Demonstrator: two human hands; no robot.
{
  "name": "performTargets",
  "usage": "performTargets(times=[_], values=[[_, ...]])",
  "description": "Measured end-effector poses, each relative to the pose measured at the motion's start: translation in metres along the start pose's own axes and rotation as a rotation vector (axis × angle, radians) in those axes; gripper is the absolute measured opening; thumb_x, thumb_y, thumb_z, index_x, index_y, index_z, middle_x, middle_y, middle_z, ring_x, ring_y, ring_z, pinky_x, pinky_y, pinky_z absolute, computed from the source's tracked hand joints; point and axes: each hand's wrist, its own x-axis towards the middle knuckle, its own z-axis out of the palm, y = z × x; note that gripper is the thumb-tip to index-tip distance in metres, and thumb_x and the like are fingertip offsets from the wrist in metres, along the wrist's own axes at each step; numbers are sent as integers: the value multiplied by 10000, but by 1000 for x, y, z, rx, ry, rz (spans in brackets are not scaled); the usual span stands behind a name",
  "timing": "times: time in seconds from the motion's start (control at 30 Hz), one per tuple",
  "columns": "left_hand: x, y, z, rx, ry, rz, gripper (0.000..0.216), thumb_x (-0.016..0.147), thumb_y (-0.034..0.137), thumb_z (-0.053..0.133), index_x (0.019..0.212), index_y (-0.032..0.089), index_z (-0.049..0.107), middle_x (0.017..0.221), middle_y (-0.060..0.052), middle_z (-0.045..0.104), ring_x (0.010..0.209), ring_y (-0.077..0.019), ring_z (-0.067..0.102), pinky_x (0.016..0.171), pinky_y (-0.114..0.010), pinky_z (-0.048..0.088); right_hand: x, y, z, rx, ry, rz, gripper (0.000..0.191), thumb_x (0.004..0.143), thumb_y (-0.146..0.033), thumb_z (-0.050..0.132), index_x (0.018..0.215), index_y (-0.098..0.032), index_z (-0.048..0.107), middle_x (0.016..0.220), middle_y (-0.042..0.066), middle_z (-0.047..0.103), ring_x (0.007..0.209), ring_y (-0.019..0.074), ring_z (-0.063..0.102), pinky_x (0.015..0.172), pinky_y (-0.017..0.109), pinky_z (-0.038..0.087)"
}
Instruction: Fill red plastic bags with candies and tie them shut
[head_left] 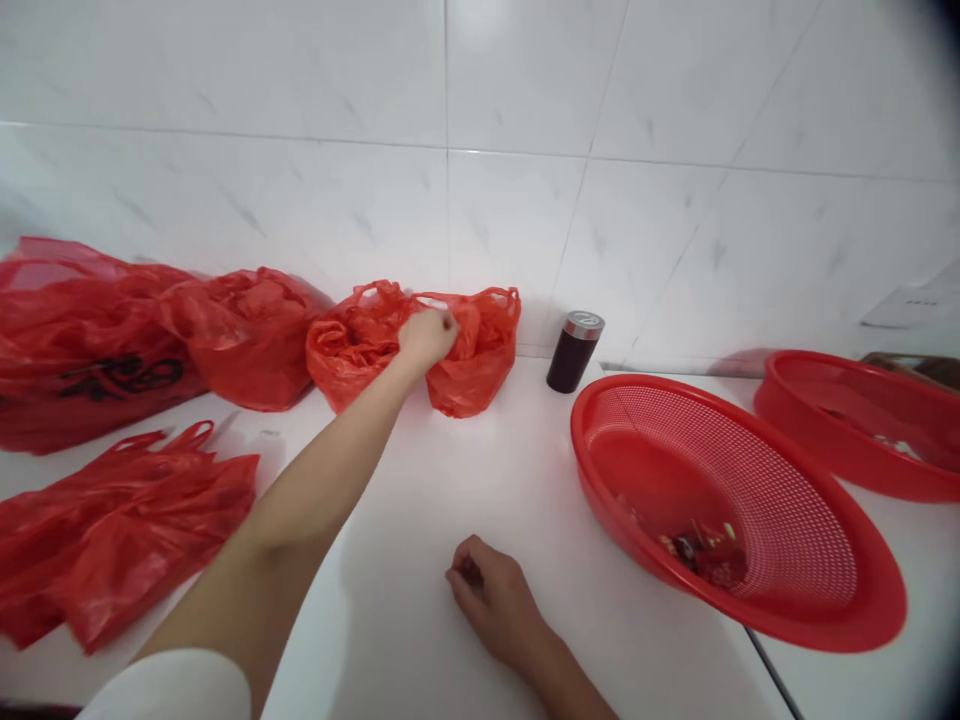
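Observation:
My left hand [427,338] reaches across the white table to a red plastic bag [480,350] near the wall. Its fingers are closed at the bag's upper edge, the fingertips partly hidden. Just left of it, a second red plastic bag [346,350] stands with crumpled plastic at its top; my wrist crosses in front of its right side. My right hand [496,605] rests on the tabletop nearer to me, fingers curled in and nothing visible in them. To its right sits a large red colander [787,520] with a few small packaged items [705,550] at the bottom.
A dark tumbler [570,355] with a silver lid stands by the tiled wall. Behind the colander is another red basket [847,430]. Full red bags [247,345] line the left back, and flattened red bags [142,520] lie in front. A table seam [769,665] runs beneath the colander.

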Motion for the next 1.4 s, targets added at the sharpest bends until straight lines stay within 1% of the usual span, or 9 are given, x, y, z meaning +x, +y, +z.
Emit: performTargets(times=[0.17,0.33,0.47,0.57,0.8,0.97,1.17,1.3,1.4], values=[[-16,22,-51,-395,317,35,154,949,279,417,878,187,518,827,-17,561,747,-127,541,729,-251,441,1,-3,-3,91,79,14,72,877,-249,513,830,-202,540,734,-9,575,662,120,524,614,227,407],[-147,15,-67,-887,-79,-200,208,882,353,582,769,205,491,683,47,438,583,-87,422,576,-196,391,12,-7,-30,491,402,138,377,941,-530,385,1137,-230,504,1134,103,593,926,197,601,687,293,498],[-252,-2,-58,-861,-422,-564,248,910,448,528,840,210,518,647,50,485,558,-93,421,540,-201,380,13,-17,-47,810,259,152,490,937,-600,335,1282,-273,453,1060,86,635,840,202,630,652,307,501],[-287,-18,-62,-829,-401,-732,265,876,480,563,869,217,527,701,39,561,557,-104,466,523,-210,393,9,-26,-51,776,83,140,326,839,-503,617,1009,-225,603,775,6,590,657,136,543,594,238,431],[-277,-57,-91,-591,-27,-635,245,861,460,590,899,221,557,785,26,574,639,-115,520,587,-215,447,7,-39,-58,699,210,149,272,840,-454,639,814,-196,556,661,-38,462,562,86,386,521,201,310],[-268,-37,-95,-415,174,-327,168,886,349,581,1020,252,561,1106,-42,546,1111,-200,537,1011,-379,416,8,-53,-67,570,258,89,245,876,-454,590,863,-211,557,653,-44,415,561,90,351,509,205,301],[-252,0,-84,-35,-290,242,150,797,204,666,927,269,702,1569,-37,201,1442,-380,140,1114,-599,230,10,-74,-70,432,-218,-51,223,911,-408,548,1050,-234,551,766,-34,485,653,97,424,622,223,401],[-239,-10,-68,-86,-700,261,305,827,108,519,981,291,708,1160,-67,640,1089,-256,591,890,-397,501,9,-74,-78,401,-245,-110,174,878,-338,603,1023,-245,580,912,-16,545,792,112,514,740,253,449],[-240,-26,-63,-98,-678,128,397,783,62,468,1022,282,696,942,-26,657,780,-172,632,708,-291,514,4,-67,-93,263,-248,-128,113,886,-261,580,979,-257,644,899,-11,539,802,118,540,755,269,463]])
